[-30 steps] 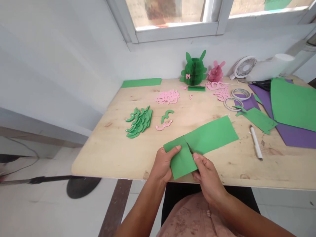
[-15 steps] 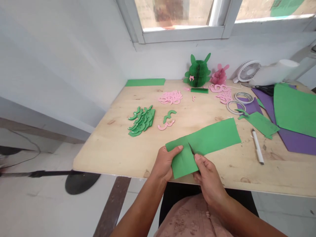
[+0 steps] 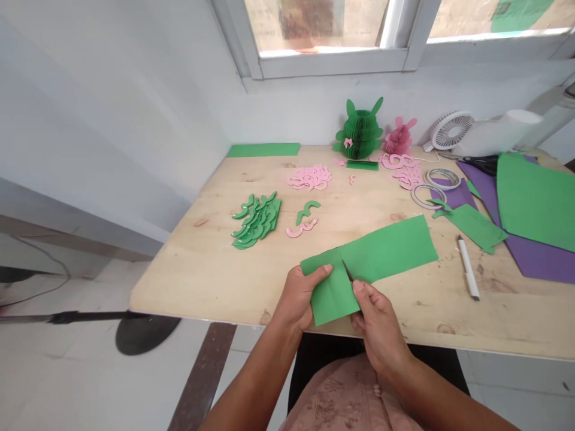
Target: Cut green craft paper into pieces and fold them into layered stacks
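Near the table's front edge my left hand (image 3: 302,294) pinches the left end of a long green paper strip (image 3: 395,248), thumb on top. My right hand (image 3: 376,320) is closed around a pair of scissors (image 3: 347,269); the handles are hidden in the fingers. One dark blade lies over the paper, along a cut that parts the near left section from the rest. To the left is a pile of green scalloped paper pieces (image 3: 257,220). One green wavy piece (image 3: 308,211) and one pink wavy piece (image 3: 302,228) lie just beyond the strip.
A white marker (image 3: 468,268) lies to the right, near green paper scraps (image 3: 478,226), tape rolls (image 3: 428,196) and purple sheets (image 3: 532,257). Pink cutouts (image 3: 309,178) lie further back. Green (image 3: 359,134) and pink (image 3: 398,137) paper figures and a small fan (image 3: 453,130) stand by the wall.
The hands, scissors and strip stay almost in place. The whole view has shifted very slightly; no clear movement of any object shows.
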A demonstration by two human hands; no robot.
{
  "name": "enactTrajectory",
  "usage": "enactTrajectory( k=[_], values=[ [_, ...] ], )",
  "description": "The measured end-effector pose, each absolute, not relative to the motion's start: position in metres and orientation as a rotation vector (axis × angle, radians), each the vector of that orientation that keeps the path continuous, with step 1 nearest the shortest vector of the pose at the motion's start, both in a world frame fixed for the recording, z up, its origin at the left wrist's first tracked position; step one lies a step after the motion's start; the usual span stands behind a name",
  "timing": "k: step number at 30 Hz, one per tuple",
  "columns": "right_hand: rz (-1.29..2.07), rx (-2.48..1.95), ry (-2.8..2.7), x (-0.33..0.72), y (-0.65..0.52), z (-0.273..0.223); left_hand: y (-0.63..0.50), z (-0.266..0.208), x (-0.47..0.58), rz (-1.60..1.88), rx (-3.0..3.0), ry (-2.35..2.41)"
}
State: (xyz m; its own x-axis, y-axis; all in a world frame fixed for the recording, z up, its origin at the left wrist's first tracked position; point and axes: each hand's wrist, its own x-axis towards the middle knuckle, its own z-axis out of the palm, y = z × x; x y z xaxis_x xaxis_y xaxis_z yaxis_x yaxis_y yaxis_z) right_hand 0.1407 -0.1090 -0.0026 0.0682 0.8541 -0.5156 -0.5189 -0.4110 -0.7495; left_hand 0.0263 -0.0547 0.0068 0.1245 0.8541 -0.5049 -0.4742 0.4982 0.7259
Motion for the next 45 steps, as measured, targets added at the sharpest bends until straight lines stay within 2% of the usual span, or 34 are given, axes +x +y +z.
enactTrajectory(
  k=[45],
  values=[
    [1.575, -1.248, -0.405, 0.1428, -0.1067, -0.0040, -0.0566, 0.0107, 0.0290, 0.957, 0.423, 1.057]
  ],
)
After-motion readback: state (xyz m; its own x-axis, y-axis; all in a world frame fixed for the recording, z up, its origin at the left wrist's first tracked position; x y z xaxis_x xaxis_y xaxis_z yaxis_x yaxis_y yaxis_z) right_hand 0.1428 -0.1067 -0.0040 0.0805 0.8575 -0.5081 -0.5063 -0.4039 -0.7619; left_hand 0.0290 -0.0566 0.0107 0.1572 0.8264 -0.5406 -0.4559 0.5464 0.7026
